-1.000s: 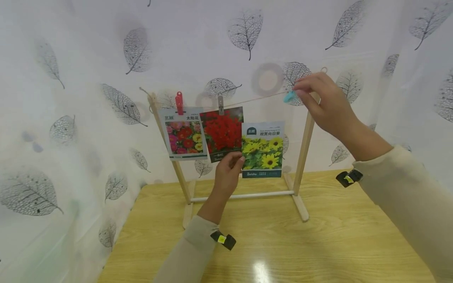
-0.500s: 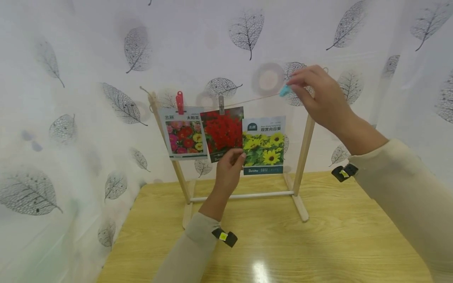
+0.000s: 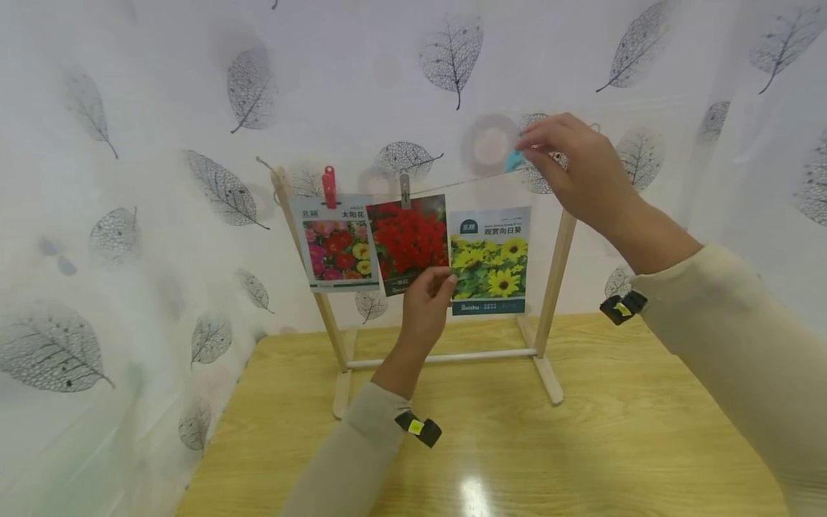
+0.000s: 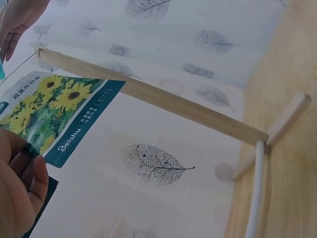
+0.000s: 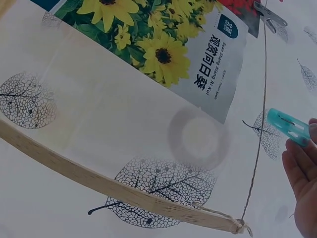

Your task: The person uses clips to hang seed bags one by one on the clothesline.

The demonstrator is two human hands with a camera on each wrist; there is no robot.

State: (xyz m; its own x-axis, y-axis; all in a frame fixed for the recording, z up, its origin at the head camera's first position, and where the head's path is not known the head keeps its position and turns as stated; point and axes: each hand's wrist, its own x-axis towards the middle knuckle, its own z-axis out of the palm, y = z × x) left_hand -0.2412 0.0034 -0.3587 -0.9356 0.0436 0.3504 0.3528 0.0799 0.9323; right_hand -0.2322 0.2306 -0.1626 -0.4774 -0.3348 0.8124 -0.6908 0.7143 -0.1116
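My left hand (image 3: 425, 309) pinches the lower left edge of a sunflower seed packet (image 3: 491, 262), held upright just below the string (image 3: 461, 183). In the left wrist view the thumb and fingers grip the packet's edge. Above and to the right, my right hand (image 3: 581, 169) pinches a turquoise clothespin (image 5: 288, 126) close to the string. The right wrist view shows the clothespin apart from the packet. A red-flower packet (image 3: 410, 237) hangs from a grey clip (image 3: 405, 190), its lower corner partly behind my left hand. Farther left, a red clip (image 3: 329, 187) holds a mixed-flower packet (image 3: 339, 248).
The string runs between two wooden posts (image 3: 557, 280) of a stand, joined low down by a white rod (image 3: 446, 357). The stand rests on a wood-grain table (image 3: 517, 445). Behind it hangs a leaf-patterned curtain (image 3: 349, 64).
My left hand has raised the sunflower packet slightly and moved it right. My right hand has shifted left along the string with the turquoise clothespin.
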